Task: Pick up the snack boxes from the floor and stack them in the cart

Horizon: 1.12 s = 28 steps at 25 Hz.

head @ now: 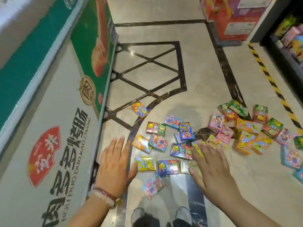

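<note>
Several small colourful snack boxes lie scattered on the tiled floor, among them a yellow box [146, 163], a blue box [168, 167], a pink box [153, 185] and a lone orange box [140, 109] farther off. A denser heap of boxes [250, 133] lies to the right. My left hand [114, 163] hovers open with fingers spread, just left of the yellow box. My right hand [211, 167] is open too, fingers stretched over the boxes near the middle. Neither hand holds anything. No cart is in view.
A large display cabinet [54, 112] with printed panels runs along the left. Red cartons [236, 17] stand at the back right, beside a dark shelf of goods [291, 36] edged by yellow-black floor tape [268, 76]. My shoes [162, 217] show at the bottom.
</note>
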Tool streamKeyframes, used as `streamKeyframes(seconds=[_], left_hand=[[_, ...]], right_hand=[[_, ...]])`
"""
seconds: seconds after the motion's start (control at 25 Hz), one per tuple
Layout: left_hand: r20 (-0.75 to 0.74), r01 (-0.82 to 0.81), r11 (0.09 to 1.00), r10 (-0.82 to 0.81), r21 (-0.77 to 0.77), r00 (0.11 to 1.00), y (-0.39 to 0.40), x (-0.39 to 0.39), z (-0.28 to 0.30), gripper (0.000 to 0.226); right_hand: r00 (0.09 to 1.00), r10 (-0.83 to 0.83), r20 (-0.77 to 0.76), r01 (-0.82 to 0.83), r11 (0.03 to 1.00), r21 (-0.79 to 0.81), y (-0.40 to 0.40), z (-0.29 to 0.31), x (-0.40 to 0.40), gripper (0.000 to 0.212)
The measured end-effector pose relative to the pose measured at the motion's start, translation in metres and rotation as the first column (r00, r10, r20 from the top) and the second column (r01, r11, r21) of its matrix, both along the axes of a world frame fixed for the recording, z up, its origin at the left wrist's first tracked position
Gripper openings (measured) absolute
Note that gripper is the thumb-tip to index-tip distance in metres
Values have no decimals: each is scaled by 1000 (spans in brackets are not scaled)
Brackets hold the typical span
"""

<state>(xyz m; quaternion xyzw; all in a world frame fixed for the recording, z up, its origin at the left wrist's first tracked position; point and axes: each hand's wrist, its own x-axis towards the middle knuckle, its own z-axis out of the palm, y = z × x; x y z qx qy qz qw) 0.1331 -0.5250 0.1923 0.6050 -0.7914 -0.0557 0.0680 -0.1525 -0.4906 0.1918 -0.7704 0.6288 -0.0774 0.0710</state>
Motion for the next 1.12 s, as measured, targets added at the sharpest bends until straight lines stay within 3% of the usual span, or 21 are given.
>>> streamKeyframes(seconds=[0.2, 0.28, 0.48, 0.64, 0.76, 0.88, 1.0, 1.12], left_hand=[[37, -15, 983, 8, 183, 999, -37, 17, -273, 56], [58, 10, 952, -29, 305, 998, -50, 20, -373, 60], [72, 200, 845, -270, 496, 960, -91, 15, -526, 68], [119, 165, 818, -273, 551, 955, -110, 2, -552, 99], [236, 58, 787, -254, 614, 938, -115, -8, -550, 93], [258, 58, 783, -273, 619, 927, -121, -6, -553, 91], [180, 9, 759, -166, 652, 970, -118, 3, -556, 90], [-31, -68, 740, 119, 669, 992, -109, 16, -531, 74]], right_hand=[[1000, -24, 3, 23, 984, 177, -38, -259, -2, 54], [997, 70, -42, -60, 975, 214, -51, -361, -4, 52], [934, 351, -67, -287, 849, 443, -96, -523, 3, 73], [909, 414, -51, -319, 767, 556, -117, -549, 20, 83], [916, 392, -82, -278, 770, 574, -122, -541, 29, 76], [922, 382, -58, -276, 756, 593, -127, -546, 25, 78], [933, 358, -18, -262, 714, 649, -126, -551, 22, 82], [977, 210, 42, -182, 708, 682, -123, -536, 23, 74]])
